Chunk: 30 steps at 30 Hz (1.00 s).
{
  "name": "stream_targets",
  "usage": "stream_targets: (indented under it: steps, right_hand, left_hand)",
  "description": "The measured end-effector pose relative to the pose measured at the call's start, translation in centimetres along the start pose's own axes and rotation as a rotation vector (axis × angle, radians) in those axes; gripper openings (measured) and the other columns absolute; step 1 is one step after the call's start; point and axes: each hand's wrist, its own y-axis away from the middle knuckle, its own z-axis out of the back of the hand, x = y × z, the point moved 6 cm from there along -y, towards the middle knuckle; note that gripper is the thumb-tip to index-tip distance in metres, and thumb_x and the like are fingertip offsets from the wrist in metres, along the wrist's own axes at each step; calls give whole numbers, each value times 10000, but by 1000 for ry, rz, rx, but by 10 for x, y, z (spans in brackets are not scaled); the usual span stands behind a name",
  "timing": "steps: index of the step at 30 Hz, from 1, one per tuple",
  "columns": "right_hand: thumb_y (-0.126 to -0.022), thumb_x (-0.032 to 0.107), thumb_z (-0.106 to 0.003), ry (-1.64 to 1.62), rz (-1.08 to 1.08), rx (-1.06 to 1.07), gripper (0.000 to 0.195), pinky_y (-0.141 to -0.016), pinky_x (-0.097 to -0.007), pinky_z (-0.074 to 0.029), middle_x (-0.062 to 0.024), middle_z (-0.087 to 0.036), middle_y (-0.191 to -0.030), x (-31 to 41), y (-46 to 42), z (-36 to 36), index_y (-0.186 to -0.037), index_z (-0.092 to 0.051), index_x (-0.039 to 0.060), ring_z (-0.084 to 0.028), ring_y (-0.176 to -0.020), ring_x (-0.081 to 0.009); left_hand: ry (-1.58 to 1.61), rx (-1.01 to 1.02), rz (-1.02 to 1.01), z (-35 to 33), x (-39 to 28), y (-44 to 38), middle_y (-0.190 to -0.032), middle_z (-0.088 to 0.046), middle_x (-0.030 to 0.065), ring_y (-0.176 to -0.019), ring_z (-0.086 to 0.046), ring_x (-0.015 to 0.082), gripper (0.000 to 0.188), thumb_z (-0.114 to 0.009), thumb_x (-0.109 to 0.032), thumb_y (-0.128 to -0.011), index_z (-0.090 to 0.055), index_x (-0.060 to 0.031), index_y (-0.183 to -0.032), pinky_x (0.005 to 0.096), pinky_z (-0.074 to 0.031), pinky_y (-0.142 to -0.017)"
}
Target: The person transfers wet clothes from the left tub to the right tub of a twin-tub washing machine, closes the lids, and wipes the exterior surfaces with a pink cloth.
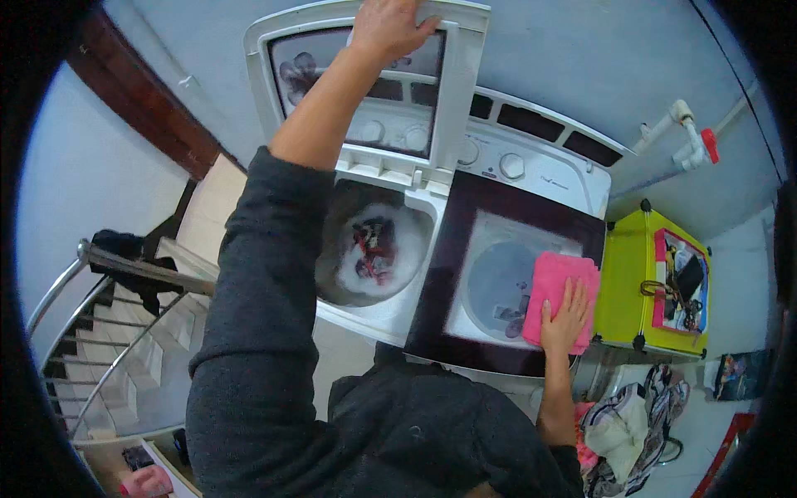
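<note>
A twin-tub washing machine (pixel 498 140) stands before me. At the top of the view, my left hand (pixel 395 25) holds the upper edge of its raised lid (pixel 464 81), which has a see-through window. Below that lid the left tub (pixel 411 249) shows foamy water with dark and red fabric (pixel 375 246) in it. My right hand (pixel 568 317) lies flat, fingers spread, on a folded pink cloth (pixel 551 274). The cloth rests on the right side of the lowered, dark-bordered lid (pixel 429 292) over the other tub.
A yellow-green cabinet (pixel 626 280) at the right bears a pink-edged tray (pixel 659 311) of small items. Behind it is a tap with a red handle (pixel 710 146). Clothes (pixel 616 429) lie in a heap at lower right. A metal stair railing (pixel 149 271) stands left.
</note>
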Motion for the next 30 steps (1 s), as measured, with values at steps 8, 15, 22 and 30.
stream_targets:
  steps: [8, 15, 22, 30]
  right_hand:
    - [-907, 378, -549, 20, 61, -25, 692, -1170, -535, -134, -171, -274, -1557, -6, -3, -14, -1496, -326, 89, -227, -1444, -351]
    - [-914, 371, -543, 1, 174, -51, 681, -1168, -535, -136, -192, -284, -1546, 2, -24, -17, -1488, -334, 69, -216, -1447, -360]
    - [-911, 369, -547, -25, 224, -51, 675, -1163, -540, -148, -208, -288, -1537, 21, -40, -19, -1487, -341, 85, -221, -1440, -373]
    - [-893, 391, -569, -38, 223, -11, 728, -1155, -573, -143, -230, -274, -1533, 33, -32, -20, -1492, -311, 67, -208, -1437, -404]
  left_hand:
    - [-159, -443, -265, 118, -30, 186, -870, -547, 59, -814, -550, 251, 397, -735, -230, -801, -598, -105, -1152, 385, -471, -700]
    - [-306, 84, -480, 116, -57, 366, -841, -506, 19, -818, -547, 170, 285, -698, -179, -784, -633, -121, -1055, 334, -472, -776]
    - [-78, 426, -569, 2, -77, 443, -1281, -556, 55, -1240, -503, 218, 468, -706, -231, -776, -561, -111, -1205, 457, -317, -1140]
    - [355, 575, -3, -34, -71, 411, -1359, -512, 161, -1234, -499, 366, 650, -745, -413, -781, -548, -36, -1271, 461, -376, -1078]
